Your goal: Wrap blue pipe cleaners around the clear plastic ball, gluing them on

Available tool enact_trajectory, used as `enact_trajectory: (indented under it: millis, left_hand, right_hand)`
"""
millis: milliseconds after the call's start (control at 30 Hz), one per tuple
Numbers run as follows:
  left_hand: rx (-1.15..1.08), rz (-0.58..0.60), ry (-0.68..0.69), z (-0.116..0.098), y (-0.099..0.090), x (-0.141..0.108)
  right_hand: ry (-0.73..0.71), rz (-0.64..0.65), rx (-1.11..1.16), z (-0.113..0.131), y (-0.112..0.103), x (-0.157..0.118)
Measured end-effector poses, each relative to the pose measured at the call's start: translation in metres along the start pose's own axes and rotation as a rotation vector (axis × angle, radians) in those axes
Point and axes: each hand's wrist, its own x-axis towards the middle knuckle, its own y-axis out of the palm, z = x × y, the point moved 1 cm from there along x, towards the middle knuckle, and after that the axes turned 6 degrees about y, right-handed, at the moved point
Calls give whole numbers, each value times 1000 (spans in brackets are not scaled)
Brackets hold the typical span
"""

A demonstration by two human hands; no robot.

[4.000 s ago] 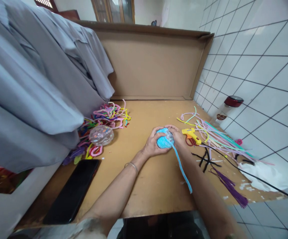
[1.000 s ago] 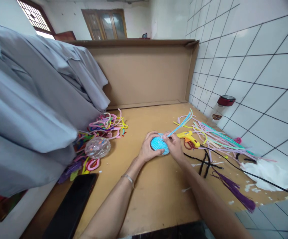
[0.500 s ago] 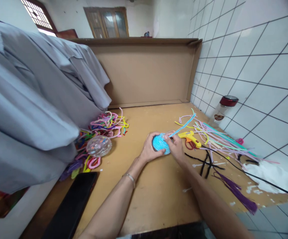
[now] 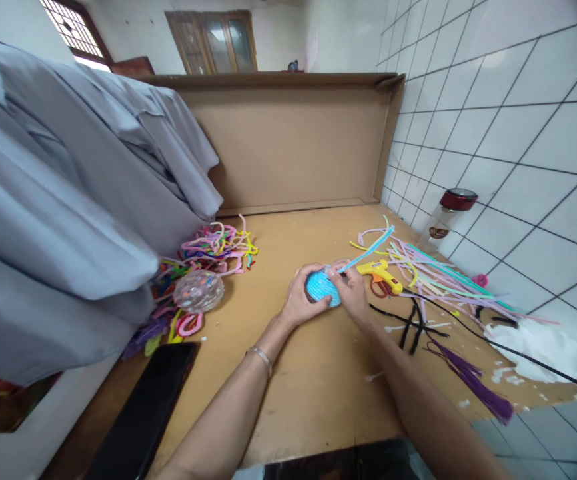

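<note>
Between my two hands is a rounded form wound with blue pipe cleaner [image 4: 320, 288]. My left hand [image 4: 300, 297] wraps round its left side, thumb along the near edge. On the right, my right hand [image 4: 351, 292] pinches the blue strand at the top of the winding. The strand's loose end [image 4: 376, 245] sticks out up and to the right past my fingers. Whatever lies under the winding is hidden. Just right of my right hand is a yellow glue gun [image 4: 381, 275], with orange-red scissor handles [image 4: 380, 288] partly beneath it.
Loose pipe cleaners [image 4: 438, 277], black pieces [image 4: 413, 327], a purple tassel [image 4: 478, 387], white tissue [image 4: 543, 350] and a red-lidded jar [image 4: 448, 217] lie right. Left are tangled pipe cleaners [image 4: 218, 247], a clear ball [image 4: 198, 291], a phone [image 4: 143, 413] and grey cloth [image 4: 93, 200].
The loose blue end has tipped slightly lower and to the right. Both hands keep nearly the same place and hold on the wound form.
</note>
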Motion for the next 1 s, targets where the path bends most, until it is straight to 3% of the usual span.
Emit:
enact_trajectory:
  millis: [567,1000]
  left_hand:
    - [-93,45,-104,6,0,-1]
    - [-177,-54,-165,7,6,2]
  right_hand:
    - [39,49,11,9,-4,1]
    - [-22,102,-19,8,-6,1]
